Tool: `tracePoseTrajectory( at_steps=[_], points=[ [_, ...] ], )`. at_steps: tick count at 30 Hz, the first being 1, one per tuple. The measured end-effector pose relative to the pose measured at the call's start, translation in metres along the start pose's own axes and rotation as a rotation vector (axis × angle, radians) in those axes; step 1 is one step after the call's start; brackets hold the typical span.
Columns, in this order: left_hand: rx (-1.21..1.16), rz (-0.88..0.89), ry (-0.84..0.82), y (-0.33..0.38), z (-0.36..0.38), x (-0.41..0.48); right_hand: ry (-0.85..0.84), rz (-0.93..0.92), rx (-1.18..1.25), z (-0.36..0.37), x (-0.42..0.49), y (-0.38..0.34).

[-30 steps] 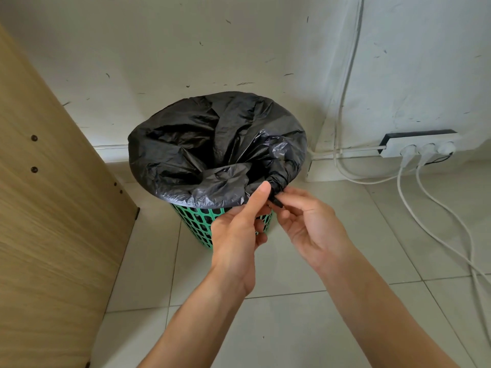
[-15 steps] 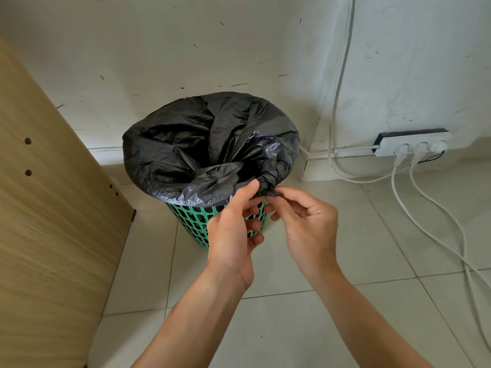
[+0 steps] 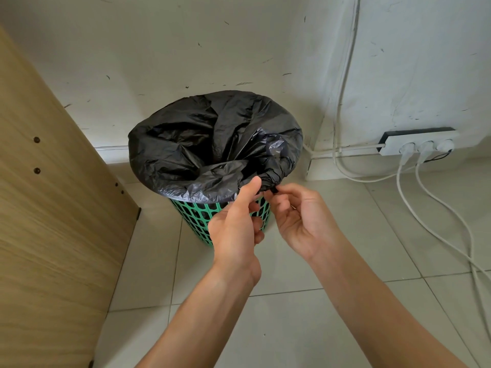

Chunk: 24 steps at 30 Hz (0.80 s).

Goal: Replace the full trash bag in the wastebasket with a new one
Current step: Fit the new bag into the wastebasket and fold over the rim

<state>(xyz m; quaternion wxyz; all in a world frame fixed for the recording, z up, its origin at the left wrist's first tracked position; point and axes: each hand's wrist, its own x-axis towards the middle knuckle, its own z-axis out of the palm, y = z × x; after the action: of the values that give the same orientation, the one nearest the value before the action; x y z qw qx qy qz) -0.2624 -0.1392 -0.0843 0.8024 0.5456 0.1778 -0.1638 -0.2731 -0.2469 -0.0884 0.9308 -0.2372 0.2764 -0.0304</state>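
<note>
Pinching the black trash bag (image 3: 212, 144) knot at five o'clock with left hand (image 3: 235, 229) and right hand (image 3: 303, 221); loosen gently, avoid tearing.

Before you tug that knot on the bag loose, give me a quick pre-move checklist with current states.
1. Left hand pinching the gathered plastic beside the knot: ok.
2. Right hand fingertips on the knot's tail: ok.
3. Black bag folded over the rim all round: ok.
4. Green wastebasket upright on the floor: ok.
5. White cables clear of both arms: ok.
6. Bag's contents and fullness: cannot tell.
</note>
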Motion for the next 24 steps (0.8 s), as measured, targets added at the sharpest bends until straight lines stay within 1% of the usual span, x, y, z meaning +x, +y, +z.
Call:
tracePoseTrajectory(
  at_steps=[4,7,9,11,14,16,20,24],
  points=[
    [-0.005,-0.001,0.025,0.003,0.006,0.001,0.048,-0.005,0.009,0.0,0.006,0.002],
    [0.013,0.024,0.032,0.003,0.008,0.002,0.045,-0.072,-0.005,-0.001,0.005,0.003],
    [0.02,0.028,0.031,0.004,0.008,0.004,0.007,-0.126,-0.044,-0.002,0.003,0.004],
    [0.027,0.026,0.016,0.005,0.007,0.005,-0.022,-0.199,-0.156,-0.001,-0.001,0.005],
    [0.057,0.059,-0.023,0.003,0.006,0.005,0.085,-0.363,-0.391,0.008,0.001,0.007],
    [0.062,0.074,-0.029,0.003,0.0,0.002,0.134,-0.448,-0.438,0.013,0.007,0.006],
    [-0.058,0.074,0.106,0.011,-0.023,0.001,0.134,-0.511,-0.429,0.018,0.016,0.004],
    [-0.126,0.188,0.213,0.025,-0.035,0.006,0.057,-0.477,-0.348,0.016,0.021,0.002]
  ],
)
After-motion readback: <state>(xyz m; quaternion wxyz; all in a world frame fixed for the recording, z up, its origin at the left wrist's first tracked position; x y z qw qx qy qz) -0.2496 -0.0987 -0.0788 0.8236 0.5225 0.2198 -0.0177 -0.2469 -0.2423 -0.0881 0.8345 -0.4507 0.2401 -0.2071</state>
